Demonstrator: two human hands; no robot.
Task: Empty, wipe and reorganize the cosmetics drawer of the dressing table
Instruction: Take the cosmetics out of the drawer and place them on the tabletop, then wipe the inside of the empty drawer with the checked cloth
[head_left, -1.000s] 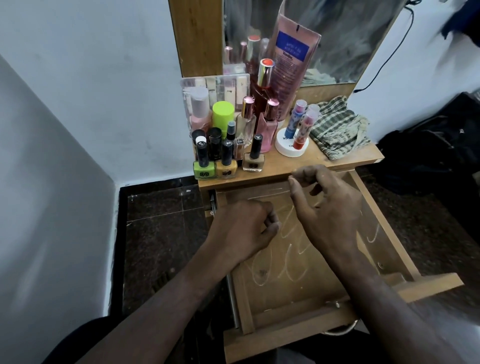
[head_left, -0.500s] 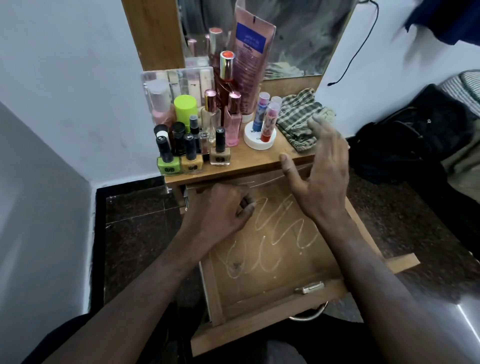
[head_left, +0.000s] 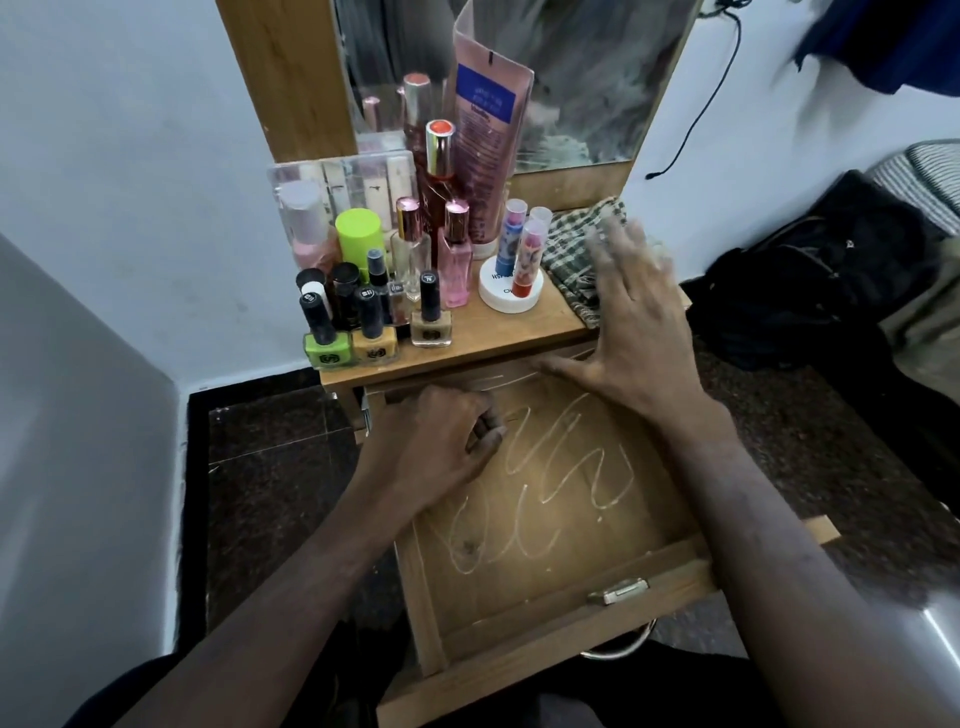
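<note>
The wooden drawer (head_left: 561, 644) is pulled out and holds nothing; pale squiggly streaks cross its floor (head_left: 566, 488). My left hand (head_left: 441, 441) rests with curled fingers on the drawer's back left corner, holding nothing that I can see. My right hand (head_left: 631, 317) is spread flat above the table top, its blurred fingertips over a checked cloth (head_left: 576, 244) at the back right. Cosmetics crowd the table top (head_left: 498, 332): nail polish bottles (head_left: 374, 332), perfume bottles (head_left: 454, 254), a pink tube (head_left: 488, 124), lip balm sticks (head_left: 524, 249) on a white jar (head_left: 511, 296).
A mirror (head_left: 571, 78) in a wooden frame stands behind the cosmetics. A clear organiser (head_left: 343, 182) sits at the back left. Dark bags (head_left: 831, 280) lie on the floor at the right. A white wall closes the left side. A metal handle (head_left: 623, 649) hangs below the drawer front.
My right hand has risen from the drawer's back edge, opened flat and moved up over the checked cloth. My left hand has stayed in the drawer's back left corner.
</note>
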